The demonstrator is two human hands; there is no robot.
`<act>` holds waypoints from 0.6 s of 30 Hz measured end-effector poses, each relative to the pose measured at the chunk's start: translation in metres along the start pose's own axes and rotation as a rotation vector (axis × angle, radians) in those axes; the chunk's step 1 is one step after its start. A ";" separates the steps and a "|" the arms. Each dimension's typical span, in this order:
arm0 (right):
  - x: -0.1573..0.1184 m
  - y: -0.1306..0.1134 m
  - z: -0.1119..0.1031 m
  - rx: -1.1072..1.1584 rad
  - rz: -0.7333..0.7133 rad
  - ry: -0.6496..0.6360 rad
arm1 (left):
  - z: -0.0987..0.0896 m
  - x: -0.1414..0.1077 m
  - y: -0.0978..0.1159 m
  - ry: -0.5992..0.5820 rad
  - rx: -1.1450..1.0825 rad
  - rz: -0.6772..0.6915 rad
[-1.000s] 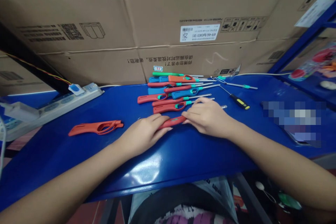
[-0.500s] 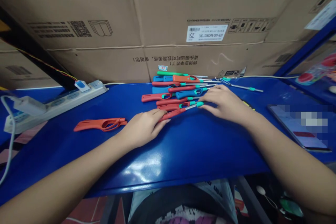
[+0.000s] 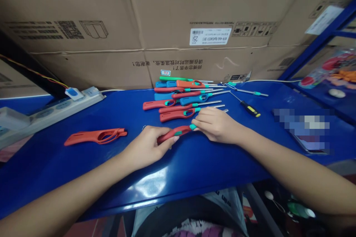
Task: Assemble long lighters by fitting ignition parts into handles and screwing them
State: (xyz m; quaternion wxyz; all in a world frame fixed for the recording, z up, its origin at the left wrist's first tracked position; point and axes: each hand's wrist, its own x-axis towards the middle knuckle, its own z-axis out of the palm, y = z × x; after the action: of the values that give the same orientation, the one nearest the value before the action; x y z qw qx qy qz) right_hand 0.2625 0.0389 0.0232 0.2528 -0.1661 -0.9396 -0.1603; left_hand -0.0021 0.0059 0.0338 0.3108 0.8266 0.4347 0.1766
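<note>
A red long-necked lighter [image 3: 182, 130] with green parts is held between my hands above the blue table. My left hand [image 3: 151, 144] grips its red handle. Closed around its neck, just past the green collar, is my right hand [image 3: 217, 124], which hides most of the metal tube. Behind my hands lie several red, blue, orange and green lighters side by side, the nearest being a red one [image 3: 174, 115]. An orange-red lighter handle [image 3: 89, 136] rests apart on the left. A screwdriver [image 3: 250, 109] with a black and yellow handle lies beyond my right hand.
A white power strip [image 3: 55, 113] stands at the left of the blue table [image 3: 211, 170]. Large cardboard [image 3: 111, 59] rises behind. A phone [image 3: 308, 137] lies at the right, near a blue frame post [image 3: 314, 44].
Both hands have drawn the red lighter nearer to the body, away from the row. Its green trigger now shows. The screwdriver has come into fuller view, and the camera view has shifted a little.
</note>
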 end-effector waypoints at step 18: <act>-0.001 -0.007 0.001 -0.004 -0.034 -0.068 | 0.009 -0.007 0.008 -0.012 -0.084 -0.133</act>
State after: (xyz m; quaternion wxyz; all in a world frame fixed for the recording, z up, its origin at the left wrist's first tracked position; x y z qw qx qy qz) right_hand 0.2605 0.0329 0.0203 0.2176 -0.1558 -0.9500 -0.1608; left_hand 0.0037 -0.0064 0.0319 0.3590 0.7829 0.4792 0.1688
